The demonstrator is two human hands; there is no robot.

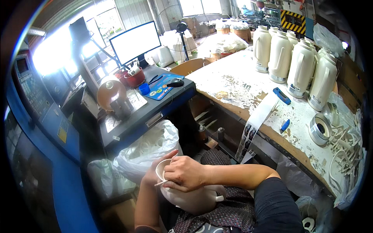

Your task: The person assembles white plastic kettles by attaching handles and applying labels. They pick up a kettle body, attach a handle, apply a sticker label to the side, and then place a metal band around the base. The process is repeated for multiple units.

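Observation:
A white plastic thermos flask shell [190,200] lies tilted across my lap, its round open mouth facing up to the left and its handle [220,192] on the right. My left hand [150,174] is wrapped round the far left side of the mouth, thumb side up. Over the near side of the rim, my right hand [184,173] has its fingers curled. From under those fingers pokes a slim pale strip [161,183]; whether it is a tool or a piece of plastic I cannot tell.
Beyond my hands stands a white plastic bag [149,141] of pale rings. Several cream thermos flasks [279,58] stand on the worn white table [229,79], with blue cutters [281,96], a metal-banded ring [320,129] and loose white handles [344,155]. A dark desk [155,106] holds a monitor [136,42].

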